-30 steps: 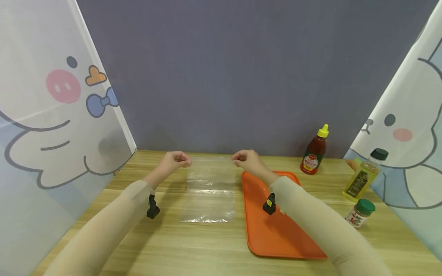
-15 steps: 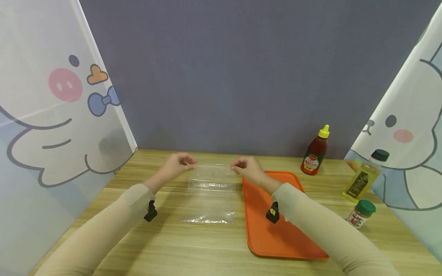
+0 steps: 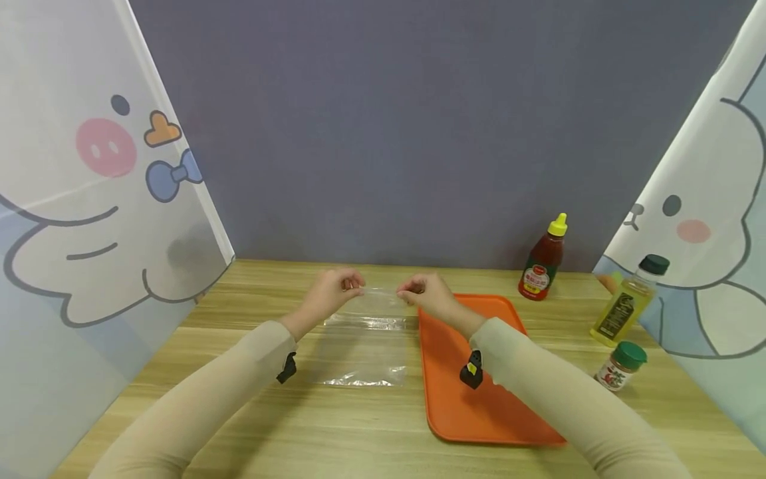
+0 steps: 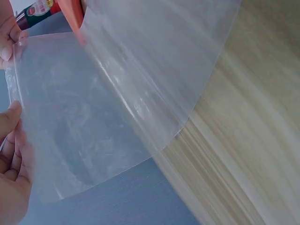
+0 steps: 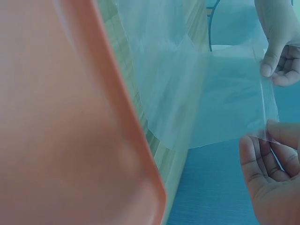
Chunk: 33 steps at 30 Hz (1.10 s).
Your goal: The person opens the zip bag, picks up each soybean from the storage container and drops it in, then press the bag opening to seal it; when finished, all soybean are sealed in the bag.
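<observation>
A clear plastic zip bag (image 3: pixel 362 352) lies partly on the wooden table, its upper end lifted between my two hands. My left hand (image 3: pixel 330 293) pinches the top edge between thumb and fingers, in from the left corner. At the right end of that edge, my right hand (image 3: pixel 429 294) pinches the bag. The left wrist view shows the raised part of the bag (image 4: pixel 75 112) stretched up to the fingers, with a bend where it meets the lower part. Seen from the right wrist, the zip strip (image 5: pixel 263 103) runs between both hands.
An orange tray (image 3: pixel 443 419) lies just right of the bag, under my right forearm. Beyond it stand a red sauce bottle (image 3: pixel 541 263), a yellow oil bottle (image 3: pixel 625 309) and a green-lidded spice jar (image 3: pixel 622 366). A grey partition (image 3: pixel 383 133) rises behind the table.
My left hand has shifted right along the bag's top edge, closer to my right hand. My right hand has come slightly lower and nearer, and the bag's top has bent toward me.
</observation>
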### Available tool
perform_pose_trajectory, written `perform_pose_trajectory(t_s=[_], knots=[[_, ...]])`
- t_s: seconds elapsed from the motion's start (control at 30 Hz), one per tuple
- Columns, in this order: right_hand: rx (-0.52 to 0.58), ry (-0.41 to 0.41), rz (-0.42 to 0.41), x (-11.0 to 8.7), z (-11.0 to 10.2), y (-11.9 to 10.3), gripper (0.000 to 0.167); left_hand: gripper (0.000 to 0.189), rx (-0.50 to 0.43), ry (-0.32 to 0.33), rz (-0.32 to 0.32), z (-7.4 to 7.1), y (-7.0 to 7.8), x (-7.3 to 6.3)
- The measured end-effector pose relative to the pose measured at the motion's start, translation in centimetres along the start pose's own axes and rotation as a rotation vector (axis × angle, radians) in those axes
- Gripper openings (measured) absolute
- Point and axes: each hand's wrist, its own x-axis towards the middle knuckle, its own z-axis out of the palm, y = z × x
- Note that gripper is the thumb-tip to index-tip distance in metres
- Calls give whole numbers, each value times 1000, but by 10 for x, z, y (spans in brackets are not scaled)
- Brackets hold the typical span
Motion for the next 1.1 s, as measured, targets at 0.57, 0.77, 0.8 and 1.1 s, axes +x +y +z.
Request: perform_pose_trajectory(t_s=[0.57,0.77,0.8,1.1], knots=[[-64,-80,31,13,8,-9,23,2,176,-17,227,6,-1,-2],[-83,-144,70,22,16,-14,23,2,237,0,263,10,0,-4],[-85,-155,70,23,17,-14,23,2,238,4,269,11,0,-5],[-122,-217,36,28,21,-16,24,4,241,27,283,15,-1,-9]])
